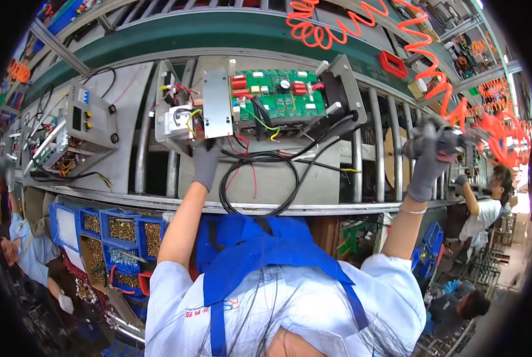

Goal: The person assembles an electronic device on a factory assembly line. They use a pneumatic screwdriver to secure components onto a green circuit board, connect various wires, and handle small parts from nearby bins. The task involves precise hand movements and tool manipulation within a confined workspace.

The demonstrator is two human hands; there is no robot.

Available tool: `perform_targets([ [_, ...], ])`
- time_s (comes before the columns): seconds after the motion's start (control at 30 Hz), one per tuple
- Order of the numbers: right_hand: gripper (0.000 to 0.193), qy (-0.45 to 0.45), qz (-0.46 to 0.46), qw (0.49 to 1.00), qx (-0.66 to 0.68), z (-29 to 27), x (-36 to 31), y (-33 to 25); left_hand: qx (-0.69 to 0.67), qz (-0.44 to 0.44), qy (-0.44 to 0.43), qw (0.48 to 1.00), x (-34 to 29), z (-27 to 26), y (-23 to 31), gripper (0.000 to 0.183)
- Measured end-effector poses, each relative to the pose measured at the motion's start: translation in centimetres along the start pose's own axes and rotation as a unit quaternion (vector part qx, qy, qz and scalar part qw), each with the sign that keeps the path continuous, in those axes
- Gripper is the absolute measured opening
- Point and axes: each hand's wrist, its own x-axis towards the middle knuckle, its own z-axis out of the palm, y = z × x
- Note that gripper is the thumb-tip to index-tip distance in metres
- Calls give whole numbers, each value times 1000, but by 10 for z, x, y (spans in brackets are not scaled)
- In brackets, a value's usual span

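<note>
In front of me an open metal chassis (217,98) holds a green circuit board (284,95) with red, yellow and white components. My left hand (205,163), in a grey glove, is at the chassis's near left corner beside loose wires. Its fingers look closed, though their tips are partly hidden. Raised at the right, my grey-gloved right hand (425,160) is wrapped round a dark air tool (447,141), slightly blurred, beside an orange coiled hose (435,83). A black cable (266,157) lies looped on the grey plate, between my hands.
A second unit (87,119) with a knobbed panel stands at the left. Blue bins (120,229) of small brass and silver parts sit below the roller line's edge. Metal rollers (376,140) flank the plate. A red tray (392,63) lies farther back. Other people work at both sides.
</note>
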Motion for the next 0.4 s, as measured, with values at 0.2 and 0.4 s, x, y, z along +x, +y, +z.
perform_targets([
  [0.2, 27, -121, 53, 959, -252, -6, -56, 232, 60, -116, -138, 982, -75, -48, 16, 47],
  [0.4, 44, -601, -175, 562, -540, 38, -176, 345, -81, -207, -63, 973, -161, -150, 122, 50],
])
